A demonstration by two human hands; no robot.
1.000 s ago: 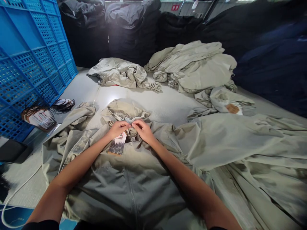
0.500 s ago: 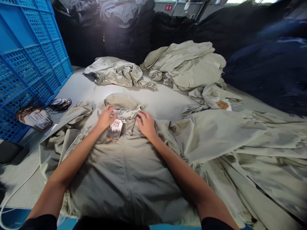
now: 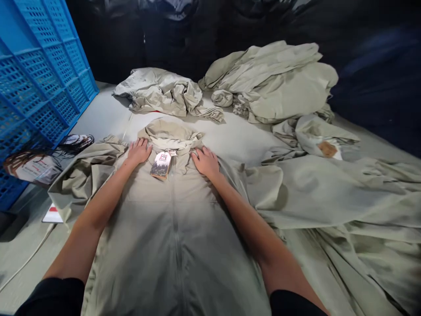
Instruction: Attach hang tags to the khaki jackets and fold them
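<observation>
A grey-green zip jacket [image 3: 154, 228] lies front up before me, its collar at the far end and its zip running down the middle. My left hand [image 3: 139, 152] rests flat on the jacket's left shoulder area, fingers stretched out. On the other side of the collar, my right hand [image 3: 206, 161] lies on the cloth with fingers extended. Between the hands a hang tag [image 3: 161, 165] with a dark tree print sits on the chest beside the zip. The left-side sleeve [image 3: 82, 180] is bunched up on the table.
A blue plastic crate [image 3: 42, 74] stands at the left, with a bundle of corded tags [image 3: 36, 169] by it. Crumpled garments [image 3: 272, 83] are heaped at the back, and more cloth [image 3: 329, 188] spreads over the right. A white cable [image 3: 29, 259] runs along the left.
My hands have moved apart from the collar and settled flat on the shoulders. The jacket front looks smoother, and the tag lies uncovered. The camera view has tilted down.
</observation>
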